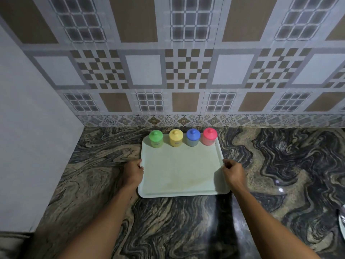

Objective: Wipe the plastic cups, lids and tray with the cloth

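A pale rectangular plastic tray (181,171) lies on the marbled counter. Along its far edge stand several lidded plastic cups in a row: green (156,138), yellow (176,137), blue (192,137) and pink (209,136), each with its knobbed lid on. My left hand (133,171) grips the tray's left rim, fingers curled over the edge. My right hand (233,171) holds the right rim the same way. No cloth is in view.
The dark swirled stone counter (186,221) runs up to a patterned tiled wall (186,71) just behind the cups. A plain grey wall (28,128) closes the left side. Part of a white object (342,221) shows at the right edge.
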